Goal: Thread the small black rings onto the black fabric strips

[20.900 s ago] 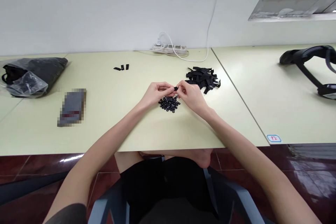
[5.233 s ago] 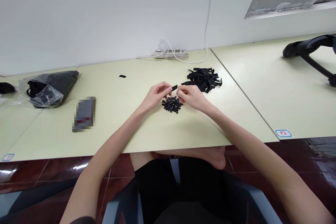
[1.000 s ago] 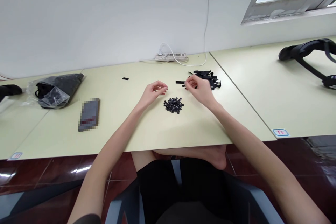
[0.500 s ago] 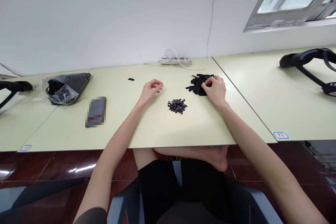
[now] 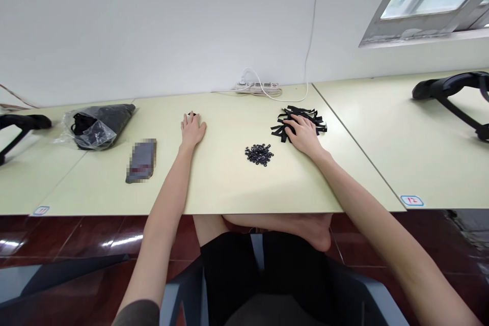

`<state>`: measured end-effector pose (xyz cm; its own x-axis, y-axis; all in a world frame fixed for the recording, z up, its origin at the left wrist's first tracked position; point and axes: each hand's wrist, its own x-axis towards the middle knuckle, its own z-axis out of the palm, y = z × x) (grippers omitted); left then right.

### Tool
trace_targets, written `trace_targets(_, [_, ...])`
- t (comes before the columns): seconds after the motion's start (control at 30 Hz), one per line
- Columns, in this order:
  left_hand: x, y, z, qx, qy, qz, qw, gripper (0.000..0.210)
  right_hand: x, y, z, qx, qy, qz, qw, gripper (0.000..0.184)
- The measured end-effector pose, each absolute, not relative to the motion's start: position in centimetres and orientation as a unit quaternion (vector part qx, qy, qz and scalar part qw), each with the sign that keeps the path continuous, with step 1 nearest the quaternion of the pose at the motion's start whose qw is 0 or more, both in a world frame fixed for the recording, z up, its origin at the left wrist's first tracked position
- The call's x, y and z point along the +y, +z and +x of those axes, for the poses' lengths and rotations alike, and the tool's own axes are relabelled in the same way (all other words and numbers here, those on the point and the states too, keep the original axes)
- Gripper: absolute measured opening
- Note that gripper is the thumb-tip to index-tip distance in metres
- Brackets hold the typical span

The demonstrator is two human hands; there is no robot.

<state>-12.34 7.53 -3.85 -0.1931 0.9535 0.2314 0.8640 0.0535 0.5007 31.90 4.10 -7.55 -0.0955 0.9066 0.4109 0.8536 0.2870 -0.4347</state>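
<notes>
My left hand [image 5: 193,131] lies flat on the table with its fingers apart, its fingertips over a small black strip [image 5: 194,113] that is mostly covered. Over on the right, my right hand [image 5: 303,135] rests on a loose pile of short black fabric strips [image 5: 292,111], fingers spread and hiding part of the pile. Between the hands, closer to me, is a heap of small black rings [image 5: 259,154], perhaps washers or buttons.
A clear plastic bag with black material [image 5: 103,125] and a pixelated grey item [image 5: 141,161] lie on the left. A power strip [image 5: 257,87] with a white cable sits against the wall. Black curved devices stand at both sides, the right one [image 5: 446,94] larger in view.
My left hand has moved left and flattened over the small strip. My right hand has gone from a pinch at the pile to spread fingers on it, and the strips are more spread out.
</notes>
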Motion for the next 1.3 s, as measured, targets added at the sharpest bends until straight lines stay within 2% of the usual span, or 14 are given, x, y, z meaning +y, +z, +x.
trace_targets(0.1, [7.9, -3.8, -12.6, 0.728, 0.254, 0.630, 0.094, 0.062, 3.9, -7.2, 31.7, -0.730, 0.040, -0.600, 0.325, 0.047])
trace_targets(0.33, [7.0, -2.8, -12.7, 0.701, 0.343, 0.617, 0.093, 0.033, 3.3, -5.8, 31.3, -0.706, 0.047, -0.598, 0.377, 0.044])
trace_targets(0.53, [6.9, -2.8, -12.4, 0.707, 0.321, 0.624, 0.091, 0.017, 3.1, -5.3, 31.2, -0.691, 0.040, -0.594, 0.410, 0.038])
trace_targets(0.7, [6.7, -2.5, -12.0, 0.678, 0.358, 0.626, 0.142, 0.005, 2.5, -4.7, 30.6, -0.701, 0.043, -0.576, 0.418, 0.033])
trace_targets(0.97, [5.3, -1.4, -10.7, 0.609, 0.371, 0.661, 0.233, 0.021, 1.6, -3.9, 29.5, -0.709, 0.058, -0.558, 0.428, 0.029])
trace_targets(1.13, [4.4, -0.7, -8.8, 0.560, 0.339, 0.709, 0.264, 0.030, 0.5, -3.2, 28.0, -0.740, 0.083, -0.509, 0.433, 0.026])
trace_targets(1.3, [2.9, 0.3, -4.6, 0.496, 0.365, 0.723, 0.314, 0.039, -1.3, -2.2, 26.3, -0.781, 0.115, -0.443, 0.424, 0.024])
